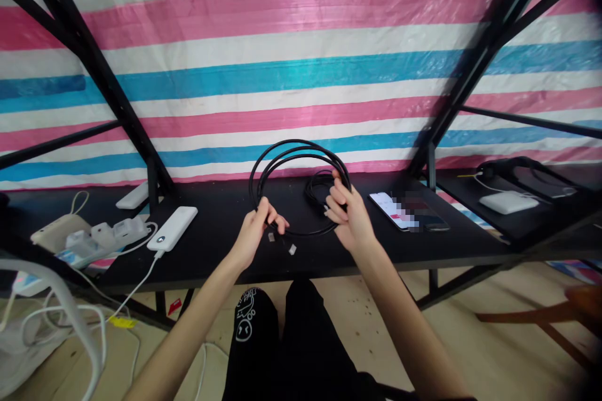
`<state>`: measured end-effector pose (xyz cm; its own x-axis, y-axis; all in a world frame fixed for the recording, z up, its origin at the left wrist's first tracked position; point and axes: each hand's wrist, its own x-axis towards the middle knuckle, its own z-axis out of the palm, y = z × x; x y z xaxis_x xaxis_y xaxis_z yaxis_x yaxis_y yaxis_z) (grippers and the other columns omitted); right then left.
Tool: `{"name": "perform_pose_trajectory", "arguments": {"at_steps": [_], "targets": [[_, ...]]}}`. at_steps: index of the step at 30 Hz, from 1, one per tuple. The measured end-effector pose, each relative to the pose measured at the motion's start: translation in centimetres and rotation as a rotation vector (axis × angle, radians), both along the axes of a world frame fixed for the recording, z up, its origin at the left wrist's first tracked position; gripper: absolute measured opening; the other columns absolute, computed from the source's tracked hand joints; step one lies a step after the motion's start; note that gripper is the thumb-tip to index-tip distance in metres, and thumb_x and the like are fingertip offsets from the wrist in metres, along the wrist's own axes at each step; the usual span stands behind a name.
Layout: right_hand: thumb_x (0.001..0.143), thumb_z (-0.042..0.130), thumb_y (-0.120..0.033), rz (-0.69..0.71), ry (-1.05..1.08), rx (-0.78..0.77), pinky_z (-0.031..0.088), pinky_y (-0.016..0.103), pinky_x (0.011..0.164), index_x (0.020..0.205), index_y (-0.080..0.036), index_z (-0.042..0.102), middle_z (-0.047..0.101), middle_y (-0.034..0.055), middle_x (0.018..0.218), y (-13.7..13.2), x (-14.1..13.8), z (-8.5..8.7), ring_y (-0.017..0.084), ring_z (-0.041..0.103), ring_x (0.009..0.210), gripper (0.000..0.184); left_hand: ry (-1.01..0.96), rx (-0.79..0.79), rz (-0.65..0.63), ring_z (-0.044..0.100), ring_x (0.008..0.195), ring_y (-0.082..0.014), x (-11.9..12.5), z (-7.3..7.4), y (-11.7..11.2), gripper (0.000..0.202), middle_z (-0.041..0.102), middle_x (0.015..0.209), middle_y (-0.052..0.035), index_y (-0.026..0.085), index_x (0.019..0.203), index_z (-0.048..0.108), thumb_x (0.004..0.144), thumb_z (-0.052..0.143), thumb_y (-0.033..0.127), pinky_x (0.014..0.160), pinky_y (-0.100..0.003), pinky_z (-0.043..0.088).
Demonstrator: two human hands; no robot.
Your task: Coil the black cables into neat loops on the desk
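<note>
Between my two hands a black cable (301,149) is held up in several loose loops above the dark table. My left hand (254,230) pinches the loops at their lower left, and my right hand (345,210) has its fingers wrapped round them on the right side. Two small clear plugs, one of them a clear connector (292,249), show just below my left hand; they look like cable ends. Behind the loops, near my right hand, a smaller coil of thin black cable (314,188) lies on the table, partly covered by my fingers.
A white power bank (173,229) with a cable lies left, beside a power strip (89,244) with chargers. A phone (392,210) with a lit screen and a dark phone (430,216) lie right. Black metal frame bars (101,75) slant up on both sides before a striped sheet (282,88).
</note>
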<state>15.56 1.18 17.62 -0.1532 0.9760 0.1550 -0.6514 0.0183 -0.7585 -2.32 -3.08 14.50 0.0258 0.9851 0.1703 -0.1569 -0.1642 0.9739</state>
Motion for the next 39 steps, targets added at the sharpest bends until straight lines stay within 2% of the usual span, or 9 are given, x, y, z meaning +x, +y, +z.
{"name": "perform_pose_trajectory", "arguments": {"at_steps": [4,6,9,13,21,28,31,35,39], "targets": [[0.069,0.069,-0.038,0.200,-0.168,0.052,0.004,0.018,0.035,0.082,-0.014,0.063,0.023,-0.0102,0.052,0.3,2.3,1.0,0.001,0.010,0.039,0.027,0.175,0.064,-0.057,0.061,0.100,-0.0209,-2.1,-0.6,-0.5,0.026,0.065,0.109,-0.0088,0.017,0.093,0.057,0.079,0.065,0.037,0.091,-0.035,0.043],[0.071,0.070,-0.038,0.235,-0.369,0.083,0.003,0.019,0.037,0.079,-0.014,0.064,0.024,-0.0101,0.050,0.1,2.4,1.3,0.001,0.010,0.040,0.027,0.133,0.147,-0.007,0.062,0.100,-0.0204,-2.5,-0.1,-0.7,0.054,0.062,0.117,-0.0089,0.021,0.116,0.049,0.069,0.076,0.029,0.088,-0.034,0.046],[0.070,0.072,-0.033,0.182,-0.599,0.218,0.006,0.020,0.038,0.088,-0.013,0.069,0.037,-0.0073,0.052,-0.4,1.4,1.7,0.001,0.016,0.041,0.026,0.153,0.106,0.021,0.062,0.059,-0.0114,-2.0,1.0,-1.0,0.041,0.068,0.080,-0.0020,0.018,0.099,0.058,0.065,0.078,0.028,0.060,-0.024,0.050],[0.072,0.071,-0.035,0.171,-0.596,0.277,0.012,0.020,0.040,0.098,-0.015,0.067,0.036,-0.0073,0.053,-1.3,-0.4,1.1,0.003,0.020,0.044,0.033,-0.091,-0.011,0.228,0.020,0.025,-0.0016,-1.1,2.1,-1.1,0.050,0.026,0.030,0.0105,0.018,0.047,0.034,0.073,0.070,0.040,0.029,-0.017,0.018],[0.075,0.068,-0.041,0.095,-0.197,0.103,0.008,0.018,0.036,0.057,-0.020,0.028,0.016,-0.0119,0.045,-2.0,-2.9,-2.9,0.001,0.013,0.036,0.049,-0.507,-0.020,0.326,0.017,0.026,-0.0013,0.4,1.1,-1.1,0.058,0.024,0.029,0.0094,0.019,0.045,0.026,0.073,0.071,0.040,0.028,-0.015,0.014],[0.077,0.067,-0.041,0.377,-0.231,0.009,0.010,0.017,0.035,0.054,-0.020,0.024,0.016,-0.0109,0.048,-1.6,-1.8,-3.0,0.001,0.012,0.038,0.053,-0.663,-0.079,0.309,0.015,0.025,-0.0029,0.4,0.4,-1.3,0.054,0.023,0.029,0.0089,0.019,0.047,0.026,0.084,0.059,0.041,0.027,-0.017,0.012],[0.077,0.065,-0.045,0.336,-0.266,-0.002,0.014,0.017,0.034,0.053,-0.021,0.023,0.016,-0.0113,0.046,-1.8,-2.2,-3.2,0.001,0.013,0.037,0.054,-0.714,-0.079,0.355,0.014,0.025,-0.0037,0.4,0.1,-1.3,0.052,0.023,0.030,0.0091,0.019,0.049,0.027,0.088,0.053,0.043,0.027,-0.019,0.012],[0.068,0.070,-0.045,0.096,-0.124,-0.093,0.005,0.016,0.032,0.054,-0.020,0.028,0.016,-0.0121,0.044,-1.5,-2.2,-4.0,0.001,0.010,0.035,0.051,-0.527,-0.082,0.254,0.016,0.027,-0.0042,1.3,-0.9,-1.3,0.053,0.024,0.032,0.0091,0.020,0.051,0.025,0.086,0.050,0.052,0.029,-0.018,0.015],[0.064,0.073,-0.047,-0.074,-0.094,-0.159,0.006,0.014,0.031,0.064,-0.019,0.042,0.017,-0.0135,0.043,-1.0,0.9,-4.7,0.001,0.009,0.035,0.042,-0.044,-0.122,0.016,0.052,0.046,-0.0118,1.5,-1.8,-0.8,0.048,0.049,0.040,0.0020,0.020,0.056,0.038,0.086,0.044,0.056,0.054,-0.023,0.044]]}}
